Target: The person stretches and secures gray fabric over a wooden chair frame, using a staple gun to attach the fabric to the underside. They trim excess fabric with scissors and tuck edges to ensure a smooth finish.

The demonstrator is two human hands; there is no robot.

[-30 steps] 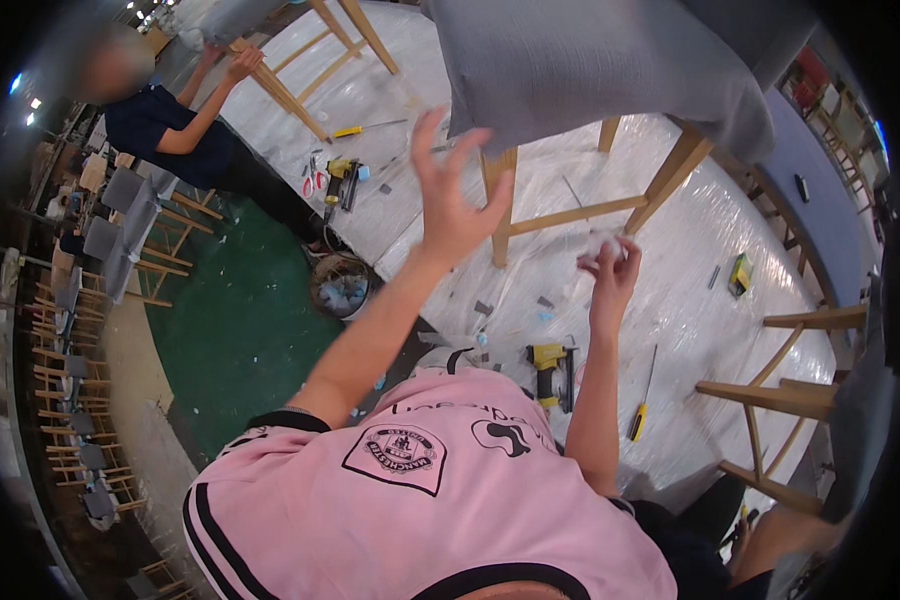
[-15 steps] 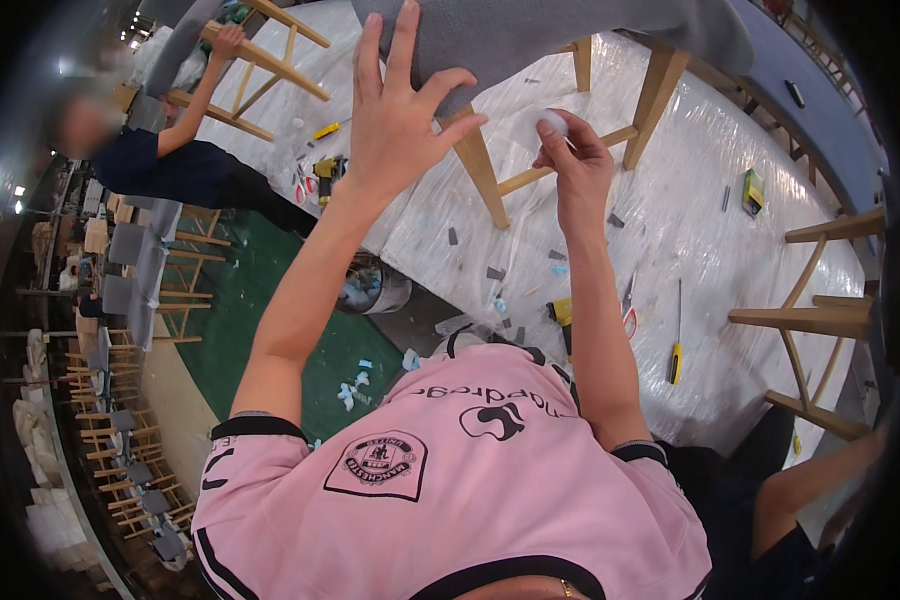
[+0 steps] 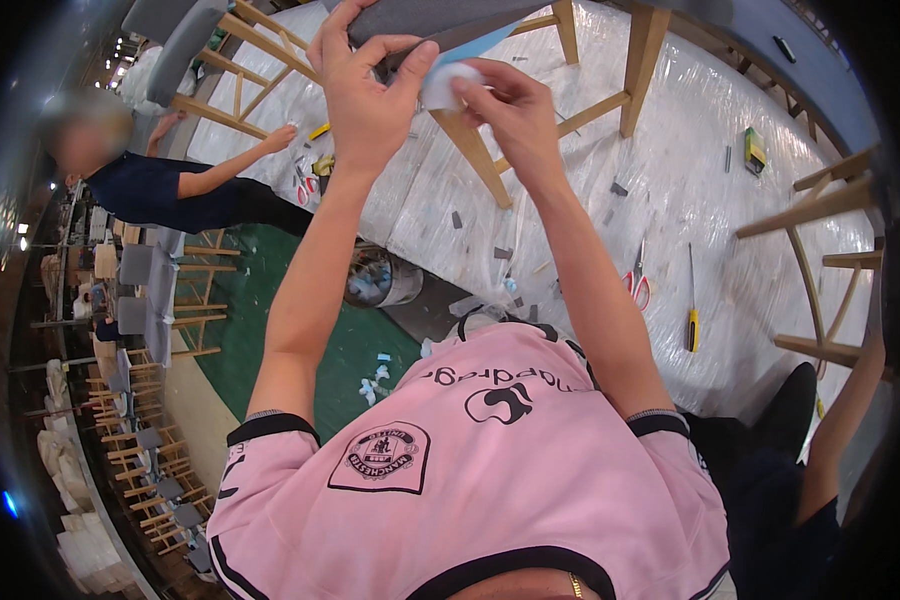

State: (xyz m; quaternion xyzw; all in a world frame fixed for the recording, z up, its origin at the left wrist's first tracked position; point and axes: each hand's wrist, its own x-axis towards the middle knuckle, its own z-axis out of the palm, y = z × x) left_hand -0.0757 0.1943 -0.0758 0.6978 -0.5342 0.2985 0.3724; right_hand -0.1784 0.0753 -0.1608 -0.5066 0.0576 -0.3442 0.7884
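At the top, a grey upholstered chair (image 3: 420,28) with pale wooden legs (image 3: 642,75) lies on the work table. My left hand (image 3: 365,95) pinches the grey cover at the edge of the seat, thumb and fingertips together. Just right of it, my right hand (image 3: 515,115) holds a white, rounded, soft-looking wad (image 3: 452,87) between thumb and fingers, close against that edge. A strip of light blue material (image 3: 485,45) shows under the cover. What the wad is made of cannot be told.
Red-handled scissors (image 3: 639,285), a yellow-handled screwdriver (image 3: 692,325) and a small box (image 3: 754,152) lie on the plastic-covered table (image 3: 590,235). A scrap bucket (image 3: 400,280) stands beside it. One co-worker (image 3: 160,190) is at left, another person's arm (image 3: 840,430) at right, near another chair (image 3: 810,210).
My left hand has gone from spread fingers to a pinch on the cover. My right hand has brought the white wad left and up to the seat edge. Light blue material now shows.
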